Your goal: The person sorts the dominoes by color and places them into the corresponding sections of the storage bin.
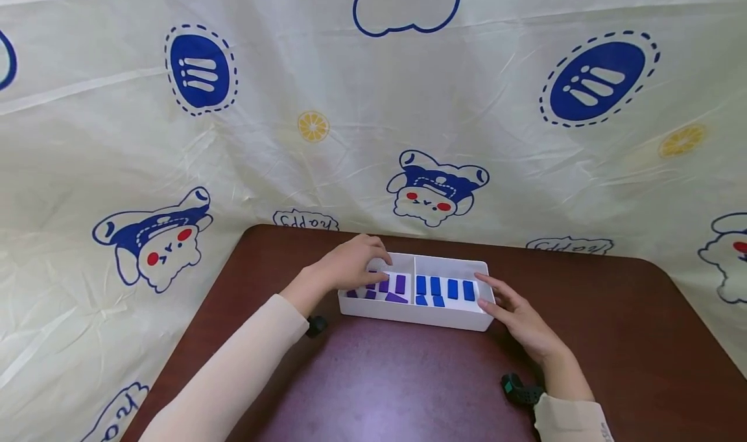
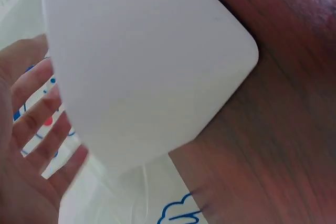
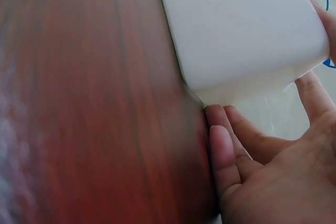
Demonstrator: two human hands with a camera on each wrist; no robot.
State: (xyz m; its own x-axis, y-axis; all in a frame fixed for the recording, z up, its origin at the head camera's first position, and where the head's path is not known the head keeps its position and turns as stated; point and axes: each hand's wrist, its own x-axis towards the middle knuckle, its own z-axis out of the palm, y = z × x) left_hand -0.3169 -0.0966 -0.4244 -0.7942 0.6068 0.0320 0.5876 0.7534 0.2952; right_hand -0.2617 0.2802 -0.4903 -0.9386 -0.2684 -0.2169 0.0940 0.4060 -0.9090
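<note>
A white two-compartment box (image 1: 417,312) sits on the table. Purple flat pieces (image 1: 400,284) lie in its left compartment, and blue flat pieces (image 1: 452,289) in the right one. My left hand (image 1: 349,262) reaches over the left compartment with its fingers arched and apart. No piece shows between them, though some fingertips are hidden behind the box wall in the left wrist view. At the box's right end, my right hand (image 1: 522,322) holds the end wall. Its thumb and a finger come over the rim, while other fingers (image 3: 257,137) lie against the outside near the tabletop.
The box stands toward the back of a dark brown wooden table (image 1: 408,377) with rounded corners. Behind the table hangs a pale sheet (image 1: 280,163) printed with cartoon figures. Dark wrist bands (image 1: 521,390) are worn on both arms.
</note>
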